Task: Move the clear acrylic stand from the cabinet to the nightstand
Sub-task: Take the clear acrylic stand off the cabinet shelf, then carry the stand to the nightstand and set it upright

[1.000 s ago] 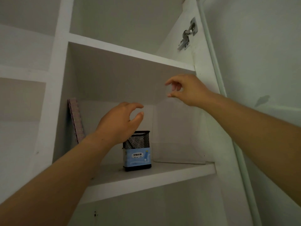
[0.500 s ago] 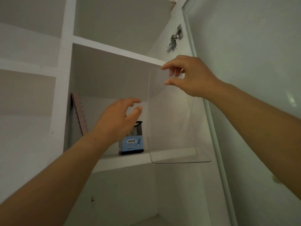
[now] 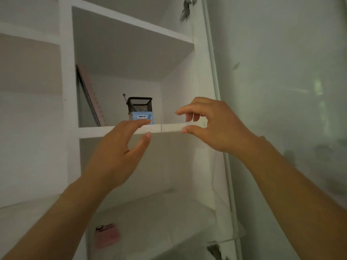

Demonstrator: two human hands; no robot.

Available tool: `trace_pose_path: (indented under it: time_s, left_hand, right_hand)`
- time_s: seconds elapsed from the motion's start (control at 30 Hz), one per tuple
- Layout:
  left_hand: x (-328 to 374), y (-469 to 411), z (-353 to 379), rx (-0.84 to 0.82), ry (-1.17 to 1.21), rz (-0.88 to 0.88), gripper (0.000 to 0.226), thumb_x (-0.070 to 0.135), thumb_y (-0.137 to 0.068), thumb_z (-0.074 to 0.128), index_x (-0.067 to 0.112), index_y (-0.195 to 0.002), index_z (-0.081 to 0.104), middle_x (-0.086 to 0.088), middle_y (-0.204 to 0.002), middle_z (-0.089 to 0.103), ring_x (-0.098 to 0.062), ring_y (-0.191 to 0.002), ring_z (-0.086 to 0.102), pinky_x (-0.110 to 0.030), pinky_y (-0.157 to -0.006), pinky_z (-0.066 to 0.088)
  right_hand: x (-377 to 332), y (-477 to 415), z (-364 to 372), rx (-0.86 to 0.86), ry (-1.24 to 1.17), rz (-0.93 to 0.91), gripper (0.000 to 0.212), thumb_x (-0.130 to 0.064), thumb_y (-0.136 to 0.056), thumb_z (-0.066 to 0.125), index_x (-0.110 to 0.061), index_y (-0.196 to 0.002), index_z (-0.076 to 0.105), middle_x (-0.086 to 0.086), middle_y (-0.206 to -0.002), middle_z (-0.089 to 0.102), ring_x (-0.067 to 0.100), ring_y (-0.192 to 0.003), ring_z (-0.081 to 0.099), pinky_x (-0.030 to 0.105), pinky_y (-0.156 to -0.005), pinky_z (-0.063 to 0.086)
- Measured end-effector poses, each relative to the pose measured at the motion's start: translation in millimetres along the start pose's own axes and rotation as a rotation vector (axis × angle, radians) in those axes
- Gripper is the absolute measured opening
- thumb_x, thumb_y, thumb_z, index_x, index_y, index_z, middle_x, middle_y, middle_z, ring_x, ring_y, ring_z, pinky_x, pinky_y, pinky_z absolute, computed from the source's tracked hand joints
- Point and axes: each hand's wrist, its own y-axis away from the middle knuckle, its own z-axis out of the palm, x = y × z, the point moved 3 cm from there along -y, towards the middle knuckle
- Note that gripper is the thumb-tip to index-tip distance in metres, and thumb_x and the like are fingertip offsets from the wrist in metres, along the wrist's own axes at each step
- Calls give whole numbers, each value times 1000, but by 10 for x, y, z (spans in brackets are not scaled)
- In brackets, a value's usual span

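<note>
up by the open cabinet [image 3: 69,72], head view only: the clear acrylic stand [image 3: 187,175] hangs in front of the shelves, already off the shelf [image 3: 105,131]. right hand [image 3: 210,126] pinches its top edge between thumb and fingers, probably so the sheet dangles straight. left hand [image 3: 120,154] is open, fingers spread near the left edge, looks ready to steady it. mesh pen holder [image 3: 139,109] and notebook [image 3: 92,96] sit behind on the shelf.
</note>
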Motion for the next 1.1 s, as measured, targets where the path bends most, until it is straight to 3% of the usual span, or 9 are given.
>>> trace_pose_path:
  time_s: [0.17,0.3,0.37,0.6,0.73,0.87,0.97,1.03,1.1]
  left_hand:
    - [121,977,105,-96,39,-90,45,65,-80,31,52,-121,42,28,-121,43,10,-104,41,-12,-83,35]
    - [365,1740,268,-182,22,-205,49,64,-79,30,49,-125,41,25,-125,44,5,-109,43,-28,-87,44]
    - [540,2102,306,-189,-4,-270,50,61,-80,30,46,-126,42,24,-125,43,11,-109,35,-27,-85,41]
    - [1160,3232,112,-186,-36,-590,51,60,-82,30,39,-127,45,22,-120,45,17,-103,35,3,-79,29]
    - [1548,3738,-150,-257,-116,-722,53,64,-81,25,45,-127,41,25,-123,45,12,-97,47,-7,-78,33]
    - [1850,4138,-500,-273,-219,-865,53,67,-80,24,46,-126,40,23,-127,47,4,-108,48,-22,-89,43]
    - [2012,4435,-754,-300,-271,-950,53,68,-81,23,48,-127,38,23,-130,45,6,-111,45,-13,-90,35]
    - [2126,4608,-915,-315,-300,-996,50,67,-82,24,49,-127,38,25,-128,44,5,-105,49,-11,-86,34]
    - [2247,4765,-1081,-337,-328,-1040,49,65,-83,26,48,-127,40,25,-128,44,-2,-80,56,-15,-80,39]
  right_hand:
    - [-134,934,311,-78,-79,48,33,-24,-80,69,-28,-112,62,-12,-89,55,0,-81,46,9,-78,36]
    - [-292,1622,467,-134,-188,91,31,-23,-80,69,-26,-110,63,-13,-89,55,1,-85,47,13,-80,38]
    - [-376,1932,489,-159,-236,116,30,-23,-80,69,-25,-109,64,-13,-88,55,1,-84,47,15,-79,40]
    - [-740,2834,378,-298,-384,127,24,-21,-79,68,-24,-103,67,-5,-84,61,6,-80,52,25,-77,46]
    - [-1063,3287,455,-386,-484,54,22,-26,-80,66,-25,-101,67,-9,-84,61,2,-80,52,22,-77,46]
    - [-1471,3692,616,-453,-614,37,20,-31,-81,62,-25,-100,67,-9,-86,63,2,-81,54,16,-76,43]
    - [-1788,3920,710,-520,-663,28,18,-27,-79,64,-25,-96,69,-8,-83,64,3,-79,54,16,-74,44]
    - [-2009,4021,751,-558,-714,25,17,-31,-82,61,-25,-95,69,-8,-82,64,2,-78,52,13,-74,41]
    - [-2251,4100,776,-592,-763,2,20,-35,-84,56,-25,-94,70,-8,-80,63,2,-77,51,13,-73,41]
